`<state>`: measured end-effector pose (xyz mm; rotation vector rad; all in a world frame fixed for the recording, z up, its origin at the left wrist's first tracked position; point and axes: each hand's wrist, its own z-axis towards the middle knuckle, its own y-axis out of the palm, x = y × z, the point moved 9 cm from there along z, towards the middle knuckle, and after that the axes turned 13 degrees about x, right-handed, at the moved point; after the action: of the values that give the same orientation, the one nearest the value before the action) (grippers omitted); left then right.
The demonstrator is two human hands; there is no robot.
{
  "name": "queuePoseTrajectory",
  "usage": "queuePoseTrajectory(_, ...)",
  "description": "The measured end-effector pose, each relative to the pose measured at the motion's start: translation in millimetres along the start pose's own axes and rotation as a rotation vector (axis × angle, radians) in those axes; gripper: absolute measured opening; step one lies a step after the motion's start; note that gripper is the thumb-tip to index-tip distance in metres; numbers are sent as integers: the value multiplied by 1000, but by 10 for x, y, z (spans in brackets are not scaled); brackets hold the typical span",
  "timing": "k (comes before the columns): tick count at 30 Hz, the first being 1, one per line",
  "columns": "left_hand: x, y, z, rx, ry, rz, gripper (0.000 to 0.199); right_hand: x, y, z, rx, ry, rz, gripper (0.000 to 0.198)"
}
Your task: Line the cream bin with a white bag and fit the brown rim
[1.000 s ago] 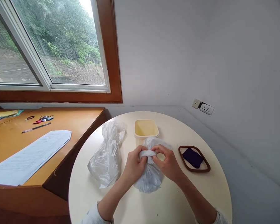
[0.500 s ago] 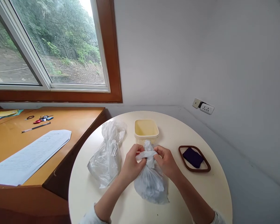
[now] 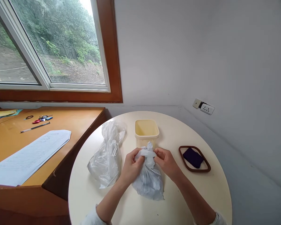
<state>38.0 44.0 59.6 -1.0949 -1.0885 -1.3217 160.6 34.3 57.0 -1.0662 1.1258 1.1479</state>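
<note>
A filled, whitish plastic bag [image 3: 150,184] rests on the round table in front of me, its neck gathered and looped at the top. My left hand [image 3: 133,165] pinches the left side of the looped neck between thumb and fingers. On the other side, my right hand [image 3: 165,161] has the right end of the loop pinched. Dark contents show faintly through the bag, but I cannot make out what they are. Just behind stands an open, pale yellow plastic container [image 3: 146,128], its lower front partly hidden by the bag.
Left on the round table [image 3: 192,200] lies another clear plastic bag [image 3: 107,156]. To the right, a brown frame-like lid [image 3: 207,170] surrounds a folded dark purple cloth [image 3: 193,157]. A wooden desk [image 3: 84,117] at the left bears papers [image 3: 32,156], a pen [image 3: 35,127] and keys [image 3: 43,118].
The bag has shifted slightly up and left, and its bottom has swung left. The band around its neck looks drawn tighter between my hands, which keep their pinch.
</note>
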Motion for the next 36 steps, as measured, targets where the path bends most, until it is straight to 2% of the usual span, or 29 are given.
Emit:
queuePoseTrajectory(2,-72,72,-9,-82,-130,-194,11,-15,-37,19,61,-74,-89,12)
queuePoseTrajectory(4,-123,184,-54,-213,-268,-365,12,-28,-23,20,65,-120,-151,16)
queuePoseTrajectory(7,-140,284,-122,-357,-384,-483,11,-23,29,11,36,-142,-173,17)
queuePoseTrajectory(9,-152,277,-123,-364,-399,-476,10,-7,31,14,50,-130,-139,14)
queuePoseTrajectory(11,-176,230,-93,-303,-395,-440,13,9,-2,20,91,-98,-67,14)
queuePoseTrajectory(13,-203,152,-47,-191,-380,-383,17,21,-5,12,86,-47,19,15)
queuePoseTrajectory(16,-228,51,6,-47,-334,-266,21,26,105,-55,-67,59,117,11)
queuePoseTrajectory(18,-237,36,31,-22,-292,-189,20,16,186,-121,-184,111,146,9)
queuePoseTrajectory(20,-241,2,67,11,-226,-110,18,4,226,-162,-245,135,167,8)
queuePoseTrajectory(22,-221,-91,106,99,-141,-28,21,6,210,-155,-219,139,180,8)
queuePoseTrajectory(24,-168,-160,108,157,-74,20,26,11,152,-115,-134,116,170,9)
queuePoseTrajectory(26,-87,-122,64,104,-44,22,25,0,73,-71,-30,65,133,9)
queuePoseTrajectory(29,90,23,-62,-56,7,57,21,-48,-7,-43,68,-11,57,11)
queuePoseTrajectory(32,233,97,-147,-110,89,222,28,-129,17,-61,46,-75,-1,14)
queuePoseTrajectory(36,283,120,-137,-128,165,387,18,-183,-10,-85,88,-139,-113,21)
